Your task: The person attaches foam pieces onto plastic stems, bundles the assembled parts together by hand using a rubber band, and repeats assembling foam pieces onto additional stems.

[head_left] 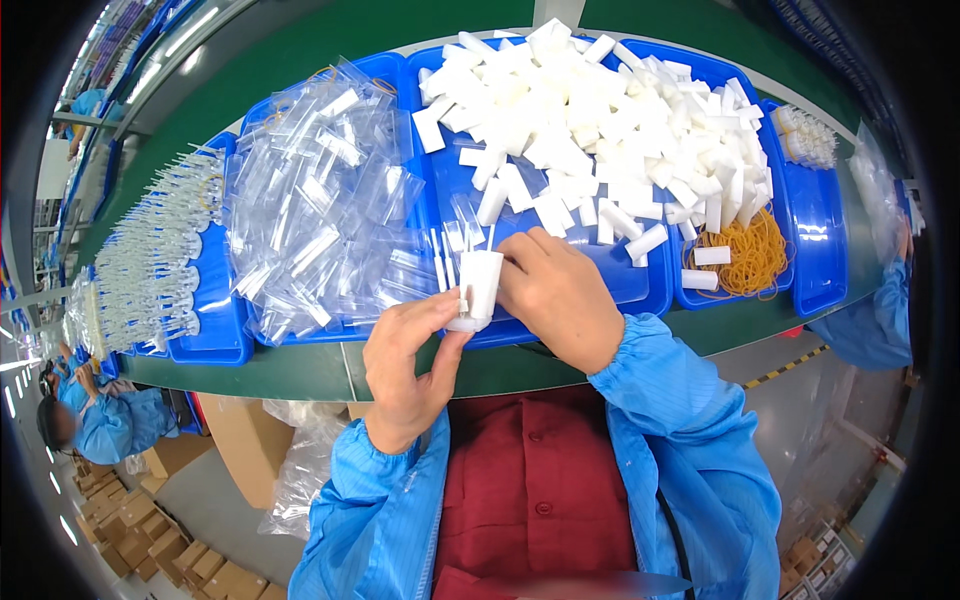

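Over the front edge of the blue trays, both my hands meet on one small bundle. It is a white foam block [482, 282] beside a white plastic part with thin upright prongs [439, 262]. My left hand [405, 355] pinches the bundle's lower end between thumb and fingers. From the right, my right hand [562, 298] grips the foam block's side, its fingers bent and its fingertips partly hidden behind the block. Clear plastic sleeves [325, 205] are heaped to the left. Behind lies a large pile of white foam blocks [600, 120].
Tan rubber bands [752, 252] lie in the right part of the foam tray. Rows of slender white parts [160, 250] fill the left tray; more white parts [803, 138] sit in the right tray [820, 240]. Other people [125, 415] work at both sides. Cartons [245, 445] stand below the table.
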Action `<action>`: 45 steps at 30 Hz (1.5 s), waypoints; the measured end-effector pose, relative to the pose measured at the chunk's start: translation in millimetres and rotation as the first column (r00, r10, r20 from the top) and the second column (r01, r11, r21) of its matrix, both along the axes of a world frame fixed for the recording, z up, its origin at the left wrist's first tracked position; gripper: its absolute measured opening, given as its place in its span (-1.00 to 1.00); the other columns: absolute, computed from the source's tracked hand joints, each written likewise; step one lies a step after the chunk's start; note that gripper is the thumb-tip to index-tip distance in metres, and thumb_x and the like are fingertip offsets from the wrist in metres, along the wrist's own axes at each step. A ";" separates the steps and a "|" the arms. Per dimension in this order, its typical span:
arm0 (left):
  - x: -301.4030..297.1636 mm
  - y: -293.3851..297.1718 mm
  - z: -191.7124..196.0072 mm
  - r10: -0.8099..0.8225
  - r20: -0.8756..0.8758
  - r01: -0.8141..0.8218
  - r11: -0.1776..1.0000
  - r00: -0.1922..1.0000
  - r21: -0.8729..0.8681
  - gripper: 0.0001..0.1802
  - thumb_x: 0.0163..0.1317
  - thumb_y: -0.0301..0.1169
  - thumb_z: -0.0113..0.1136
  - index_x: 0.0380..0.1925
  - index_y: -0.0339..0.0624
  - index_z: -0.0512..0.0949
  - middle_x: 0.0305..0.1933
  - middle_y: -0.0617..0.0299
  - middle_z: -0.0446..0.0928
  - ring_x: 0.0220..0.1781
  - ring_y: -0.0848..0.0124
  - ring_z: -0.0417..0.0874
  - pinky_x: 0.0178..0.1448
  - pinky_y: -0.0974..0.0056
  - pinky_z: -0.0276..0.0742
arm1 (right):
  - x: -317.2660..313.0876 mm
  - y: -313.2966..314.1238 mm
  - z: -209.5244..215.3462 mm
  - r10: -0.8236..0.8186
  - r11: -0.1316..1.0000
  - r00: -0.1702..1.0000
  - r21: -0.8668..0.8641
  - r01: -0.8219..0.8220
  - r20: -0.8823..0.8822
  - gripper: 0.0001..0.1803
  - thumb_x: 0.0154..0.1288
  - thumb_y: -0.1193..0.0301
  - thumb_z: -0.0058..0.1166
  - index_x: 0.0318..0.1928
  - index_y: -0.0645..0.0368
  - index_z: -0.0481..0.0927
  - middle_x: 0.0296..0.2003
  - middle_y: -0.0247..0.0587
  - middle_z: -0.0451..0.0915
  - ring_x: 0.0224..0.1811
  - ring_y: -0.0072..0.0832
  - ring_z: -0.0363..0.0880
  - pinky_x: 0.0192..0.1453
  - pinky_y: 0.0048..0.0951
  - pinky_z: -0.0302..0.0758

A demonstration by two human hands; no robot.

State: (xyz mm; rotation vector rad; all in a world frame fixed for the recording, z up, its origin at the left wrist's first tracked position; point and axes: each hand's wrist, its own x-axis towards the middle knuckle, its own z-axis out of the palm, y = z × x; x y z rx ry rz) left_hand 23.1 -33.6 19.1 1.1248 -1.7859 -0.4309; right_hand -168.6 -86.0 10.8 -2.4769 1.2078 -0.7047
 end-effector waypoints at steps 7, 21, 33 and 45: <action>2.2 -2.4 1.8 -0.045 0.049 0.044 0.999 0.998 0.015 -0.54 -0.05 -0.74 0.42 -0.07 -0.27 0.65 -0.06 0.03 0.71 -0.14 0.16 0.73 -0.12 0.22 0.61 | -19.4 -5.6 5.5 0.000 0.999 0.981 0.043 0.009 -0.194 -0.75 0.06 0.55 0.21 -0.19 0.23 0.57 -0.34 -0.18 0.53 -0.22 -0.31 0.58 -0.19 -0.36 0.55; -21.0 -1.4 7.1 -0.275 0.153 0.283 0.958 0.949 -0.036 -0.63 0.00 -0.54 0.37 -0.11 -0.18 0.71 -0.04 0.20 0.71 -0.25 0.30 0.66 -0.25 0.30 0.50 | -40.9 4.9 16.0 -0.672 0.614 0.394 0.769 -0.176 0.627 -0.73 0.49 0.37 0.07 0.11 0.17 0.48 -0.17 -0.18 0.65 0.01 -0.47 0.59 0.27 -0.38 0.36; -32.8 0.7 1.2 -0.157 0.017 0.157 0.988 0.987 -0.003 -0.55 0.00 -0.61 0.46 -0.04 -0.22 0.60 -0.07 0.02 0.67 -0.19 0.20 0.69 -0.18 0.24 0.60 | -49.2 14.6 0.1 -0.238 0.887 0.692 0.442 -0.131 0.682 -0.86 0.26 0.47 0.33 -0.20 0.18 0.64 -0.18 -0.20 0.64 -0.04 -0.41 0.61 0.08 -0.41 0.45; -20.0 4.1 -3.2 -0.150 -0.024 0.151 0.988 0.988 0.037 -0.56 -0.03 -0.69 0.48 -0.11 -0.24 0.60 -0.15 0.04 0.65 -0.18 0.14 0.71 -0.16 0.21 0.63 | -54.1 4.0 14.2 -0.371 0.866 0.750 0.496 0.066 0.547 -0.85 0.27 0.50 0.28 -0.14 0.15 0.68 -0.18 -0.21 0.66 -0.10 -0.35 0.59 0.07 -0.38 0.44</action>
